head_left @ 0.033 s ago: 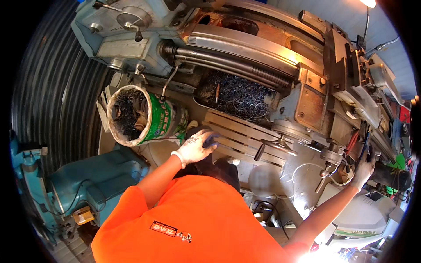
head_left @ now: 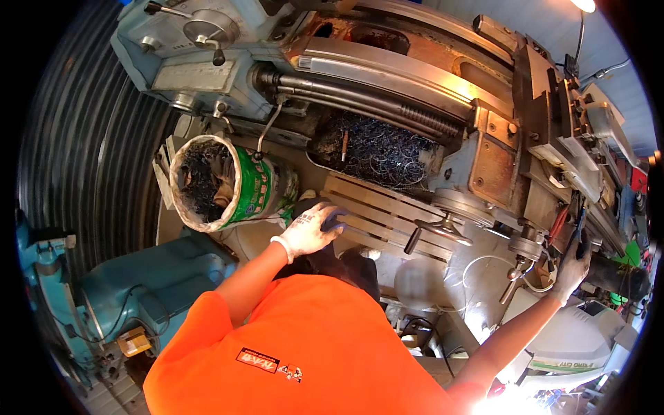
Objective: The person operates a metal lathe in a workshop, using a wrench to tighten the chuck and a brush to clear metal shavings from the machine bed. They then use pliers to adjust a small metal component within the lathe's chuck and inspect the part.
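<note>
White knit gloves with dark-coated palms cover both hands. The left hand [head_left: 312, 229] hangs above the person's dark trousers, fingers loosely curved and nothing visible in them; it is released, apart from the swarf bucket [head_left: 257, 188] with the green wrapper to its left and the slatted wooden pallet [head_left: 380, 200] ahead.

Far to the right, the right hand [head_left: 574, 268] reaches in beside the lathe carriage [head_left: 490, 166], close to red tool handles [head_left: 558, 221] and a ball-ended lever [head_left: 512, 274]. Its fingertips are dark against dark surroundings, so I cannot tell whether they grip anything. The red handles stand just beyond that hand, between it and the carriage; the crank handwheel [head_left: 462, 205] sits on the apron, to their left, touched by neither hand.

Several risks seem plausible. Were the spindle running, loose glove fabric could catch on the exposed leadscrew [head_left: 430, 121] and draw a hand in. Tangled metal chips [head_left: 387, 155] in the tray under the bed could slice through knit if handled carelessly. A sleeve or forearm brushing the lever could shift it unintentionally, and the outstretched right arm leaves the person off balance should a foot slip on the slats.
</note>
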`<state>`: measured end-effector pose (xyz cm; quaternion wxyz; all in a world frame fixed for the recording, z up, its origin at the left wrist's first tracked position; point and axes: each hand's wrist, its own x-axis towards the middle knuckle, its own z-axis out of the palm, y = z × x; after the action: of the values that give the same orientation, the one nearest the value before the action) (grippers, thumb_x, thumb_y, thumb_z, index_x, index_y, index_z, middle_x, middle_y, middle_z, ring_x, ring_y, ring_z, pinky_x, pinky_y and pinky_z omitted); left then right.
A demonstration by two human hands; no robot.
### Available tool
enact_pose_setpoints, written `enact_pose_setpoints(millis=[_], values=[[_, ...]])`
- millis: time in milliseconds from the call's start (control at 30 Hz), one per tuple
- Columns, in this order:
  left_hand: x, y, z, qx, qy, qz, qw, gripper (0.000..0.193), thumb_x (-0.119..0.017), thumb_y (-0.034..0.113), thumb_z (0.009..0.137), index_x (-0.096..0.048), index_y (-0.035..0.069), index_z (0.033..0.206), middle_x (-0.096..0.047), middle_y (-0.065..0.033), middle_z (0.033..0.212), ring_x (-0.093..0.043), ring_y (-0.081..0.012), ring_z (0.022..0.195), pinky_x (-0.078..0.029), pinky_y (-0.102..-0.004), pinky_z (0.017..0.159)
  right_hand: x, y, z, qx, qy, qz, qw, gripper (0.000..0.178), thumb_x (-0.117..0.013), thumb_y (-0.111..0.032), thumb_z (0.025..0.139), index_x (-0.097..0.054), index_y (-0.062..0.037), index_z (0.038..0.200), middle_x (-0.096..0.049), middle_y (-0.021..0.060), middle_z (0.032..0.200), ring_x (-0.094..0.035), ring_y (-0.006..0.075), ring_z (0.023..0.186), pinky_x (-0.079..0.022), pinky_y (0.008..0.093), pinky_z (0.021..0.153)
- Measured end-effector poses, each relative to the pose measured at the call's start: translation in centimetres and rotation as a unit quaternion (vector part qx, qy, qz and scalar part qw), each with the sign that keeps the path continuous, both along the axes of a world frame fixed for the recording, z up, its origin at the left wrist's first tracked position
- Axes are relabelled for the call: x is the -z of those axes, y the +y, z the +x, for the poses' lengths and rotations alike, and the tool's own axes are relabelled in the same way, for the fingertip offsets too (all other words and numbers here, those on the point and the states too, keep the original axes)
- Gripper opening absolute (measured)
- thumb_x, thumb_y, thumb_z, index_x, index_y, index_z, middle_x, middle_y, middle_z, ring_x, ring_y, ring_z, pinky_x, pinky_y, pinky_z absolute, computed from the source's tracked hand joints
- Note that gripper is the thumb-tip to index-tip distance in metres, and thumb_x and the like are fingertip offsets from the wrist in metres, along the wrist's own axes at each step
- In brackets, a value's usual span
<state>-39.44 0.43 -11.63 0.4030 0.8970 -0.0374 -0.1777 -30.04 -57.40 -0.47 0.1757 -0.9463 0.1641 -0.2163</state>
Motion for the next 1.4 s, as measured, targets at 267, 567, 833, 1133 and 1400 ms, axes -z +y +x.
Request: enact_pose_setpoints(millis=[267, 567, 833, 1133, 1400], values=[[9.0, 7.1, 8.5, 0.158, 0.131, 0.108, 0.973, 0.053, -0.059, 0.037, 0.093, -0.052, 0.005, 0.135, -0.055, -0.0222, 0.13, -0.052, -0.0392, 0.123, -0.044, -0.0441, 0.103, 2.0, 26.9, -4.5, -0.152, -0.033, 0.11, 0.982, 0.032, -0.055, 0.003, 0.087, -0.064, 0.0031, 0.118, -0.07, 0.0192, 0.113, -0.067, 0.0299, 0.105, -0.052, 0.0373, 0.092], [25.2, 9.1, 15.3, 0.153, 0.135, 0.139, 0.969, 0.053, -0.058, 0.038, 0.094, -0.053, 0.007, 0.135, -0.059, -0.0242, 0.124, -0.055, -0.0396, 0.12, -0.044, -0.0457, 0.104, 27.6, 43.6, -0.3, -0.215, -0.06, 0.281, 0.933, 0.02, -0.059, -0.003, 0.088, -0.07, 0.0028, 0.104, -0.072, 0.017, 0.095, -0.069, 0.0253, 0.082, -0.054, 0.0341, 0.077], [42.7, 7.9, 15.2, 0.095, -0.043, 0.031, 0.994, 0.04, -0.07, 0.042, 0.085, -0.069, 0.004, 0.097, -0.069, -0.0191, 0.093, -0.067, -0.0383, 0.09, -0.053, -0.0456, 0.079, 62.1, 41.3, 2.6, -0.043, -0.096, 0.265, 0.958, 0.036, -0.056, -0.027, 0.1, -0.066, 0.0045, 0.088, -0.068, 0.0104, 0.07, -0.062, 0.0159, 0.056, -0.049, 0.0293, 0.054], [50.7, 9.1, 13.6, 0.052, -0.19, -0.028, 0.98, 0.029, -0.077, 0.032, 0.078, -0.066, 0.005, 0.075, -0.065, -0.0125, 0.071, -0.065, -0.0341, 0.066, -0.052, -0.0427, 0.061, 69.3, 41.7, 1.0, 0.057, -0.148, 0.162, 0.974, 0.037, -0.06, -0.025, 0.094, -0.067, 0.0101, 0.1, -0.07, 0.0258, 0.091, -0.068, 0.0405, 0.081, -0.053, 0.0458, 0.076], [50.8, 8.9, 14.1, 0.069, -0.218, -0.032, 0.973, 0.03, -0.076, 0.035, 0.079, -0.065, 0.009, 0.069, -0.063, -0.0109, 0.069, -0.063, -0.0331, 0.063, -0.051, -0.0427, 0.057, 66.4, 43.3, 1.7, 0.043, -0.139, 0.204, 0.968, 0.029, -0.062, -0.019, 0.093, -0.067, 0.0098, 0.095, -0.069, 0.0249, 0.085, -0.066, 0.039, 0.073, -0.052, 0.0428, 0.07]])
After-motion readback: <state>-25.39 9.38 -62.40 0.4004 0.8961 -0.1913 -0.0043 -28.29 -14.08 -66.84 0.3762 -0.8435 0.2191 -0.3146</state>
